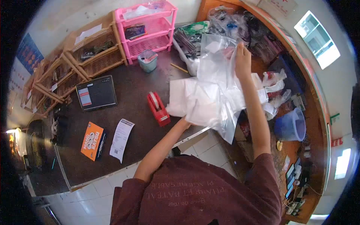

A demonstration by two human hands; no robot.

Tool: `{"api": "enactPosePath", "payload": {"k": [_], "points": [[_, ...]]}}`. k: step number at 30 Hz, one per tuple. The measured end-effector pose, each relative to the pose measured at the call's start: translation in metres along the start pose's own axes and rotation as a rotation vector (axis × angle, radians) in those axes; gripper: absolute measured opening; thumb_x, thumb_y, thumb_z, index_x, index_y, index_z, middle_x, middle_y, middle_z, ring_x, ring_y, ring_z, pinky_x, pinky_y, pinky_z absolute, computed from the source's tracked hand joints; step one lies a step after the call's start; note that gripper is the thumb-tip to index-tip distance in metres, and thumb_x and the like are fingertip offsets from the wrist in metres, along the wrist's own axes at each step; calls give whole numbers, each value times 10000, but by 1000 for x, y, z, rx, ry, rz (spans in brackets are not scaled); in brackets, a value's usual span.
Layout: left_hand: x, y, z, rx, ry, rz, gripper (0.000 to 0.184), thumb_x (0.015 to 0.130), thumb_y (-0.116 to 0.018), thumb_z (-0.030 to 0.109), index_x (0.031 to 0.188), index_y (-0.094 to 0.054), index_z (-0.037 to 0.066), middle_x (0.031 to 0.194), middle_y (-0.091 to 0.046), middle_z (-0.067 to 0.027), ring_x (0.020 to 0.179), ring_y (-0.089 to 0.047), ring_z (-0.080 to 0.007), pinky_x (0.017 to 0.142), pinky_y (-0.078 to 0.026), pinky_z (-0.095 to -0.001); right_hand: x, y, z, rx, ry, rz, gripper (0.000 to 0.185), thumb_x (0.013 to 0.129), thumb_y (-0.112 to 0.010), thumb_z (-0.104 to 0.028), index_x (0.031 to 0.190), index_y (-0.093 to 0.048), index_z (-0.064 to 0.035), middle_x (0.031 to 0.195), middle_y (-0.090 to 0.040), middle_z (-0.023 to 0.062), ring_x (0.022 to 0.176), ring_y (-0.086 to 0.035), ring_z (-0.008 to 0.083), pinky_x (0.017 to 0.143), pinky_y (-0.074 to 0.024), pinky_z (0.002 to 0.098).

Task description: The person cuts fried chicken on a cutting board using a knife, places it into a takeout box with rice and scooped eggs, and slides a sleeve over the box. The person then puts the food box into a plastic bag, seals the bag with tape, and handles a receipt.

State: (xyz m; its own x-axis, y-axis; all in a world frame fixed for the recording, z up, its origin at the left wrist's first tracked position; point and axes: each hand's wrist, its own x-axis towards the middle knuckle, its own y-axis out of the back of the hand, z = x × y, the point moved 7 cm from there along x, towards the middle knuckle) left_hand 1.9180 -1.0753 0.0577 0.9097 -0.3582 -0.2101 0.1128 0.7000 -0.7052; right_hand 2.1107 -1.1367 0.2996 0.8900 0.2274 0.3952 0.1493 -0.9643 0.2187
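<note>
My right hand (pixel 243 62) is raised, its fingers closed on the edge of a clear plastic bag (pixel 215 65). The bag hangs down in loose folds over a white plastic package (pixel 202 107). At the package's near edge, my left hand (pixel 184 123) grips it from below; most of its fingers are hidden under the white plastic. Just left of the package stands a red tape dispenser (pixel 158 108) with a roll of tape in it.
On the dark table (pixel 135 86) lie a tablet (pixel 96 93), an orange box (pixel 92 141) and a printed paper slip (pixel 121 138). Behind are a pink rack (pixel 146 32), wicker drawers (pixel 95 52) and a small bin (pixel 147 61). A blue bucket (pixel 290 125) stands right, beside crumpled plastic.
</note>
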Motion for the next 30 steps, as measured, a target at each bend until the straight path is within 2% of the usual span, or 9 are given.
{"api": "enactPosePath", "payload": {"k": [5, 7, 11, 16, 20, 24, 27, 29, 30], "points": [[-19, -83, 64, -594, -84, -156, 805, 735, -329, 691, 1297, -259, 118, 1253, -398, -130, 1043, -480, -341, 864, -379, -545, -67, -31, 32, 12, -152, 123, 360, 906, -384, -336, 753, -517, -38, 584, -461, 20, 518, -415, 123, 502, -371, 280], [12, -53, 62, -327, -271, 164, 565, 837, -411, 472, 1254, -287, 111, 1143, -460, -135, 1006, -511, -290, 734, -482, -450, -90, -63, 59, 540, -518, 70, 315, 898, -413, -336, 712, -477, -90, 580, -417, -11, 493, -387, 114, 467, -346, 288], [16, 26, 50, -119, -458, 434, 494, 839, -467, 125, 1265, -219, 144, 982, -500, -151, 852, -567, -277, 567, -529, -352, -58, -36, 71, 764, -418, -26, 192, 872, -470, -264, 805, -505, -88, 582, -414, -26, 490, -412, 114, 460, -367, 282], [11, 87, -4, -418, -312, 719, 451, 808, -380, 27, 1229, -255, 131, 928, -512, -186, 731, -589, -301, 594, -534, -375, -22, 69, -43, -637, 570, 266, 477, 653, -569, 42, 1115, -455, 17, 748, -529, 126, 686, -502, 229, 654, -428, 350], [-9, 85, 8, -381, -479, 663, 349, 808, -438, 45, 1150, -402, 103, 938, -549, -120, 832, -587, -249, 705, -533, -364, 19, 200, -41, -353, 590, 811, 110, 801, -490, -114, 842, -452, -19, 678, -498, 78, 623, -471, 175, 583, -405, 304], [-37, 72, 28, -342, -476, 691, 326, 792, -407, 21, 1116, -391, 52, 1012, -521, -128, 885, -569, -272, 715, -521, -402, 6, 189, -40, -633, 672, 953, 189, 860, -483, -181, 725, -465, -49, 643, -504, 71, 573, -503, 175, 521, -408, 294], [-51, 57, 40, -223, -470, 740, 321, 793, -377, 22, 1113, -369, 39, 1014, -511, -122, 864, -567, -244, 701, -511, -387, 33, 151, 33, -1112, 811, 562, 66, 821, -504, -124, 813, -508, -58, 740, -545, 118, 641, -552, 292, 541, -446, 360], [-54, 48, 47, -146, -485, 751, 290, 819, -399, 47, 1109, -404, 35, 1014, -521, -95, 890, -557, -203, 733, -494, -352, 60, 131, 167, -1213, 457, -57, 194, 770, -552, -120, 933, -490, -35, 781, -523, 138, 751, -535, 287, 663, -439, 387], [-53, 42, 53, -105, -507, 729, 286, 827, -415, 60, 1112, -421, 30, 1018, -525, -86, 896, -549, -183, 749, -479, -329, 39, 113, 171, -1188, 408, -66, 296, 750, -587, -143, 999, -477, -26, 873, -518, 161, 832, -519, 305, 717, -426, 393]]}}
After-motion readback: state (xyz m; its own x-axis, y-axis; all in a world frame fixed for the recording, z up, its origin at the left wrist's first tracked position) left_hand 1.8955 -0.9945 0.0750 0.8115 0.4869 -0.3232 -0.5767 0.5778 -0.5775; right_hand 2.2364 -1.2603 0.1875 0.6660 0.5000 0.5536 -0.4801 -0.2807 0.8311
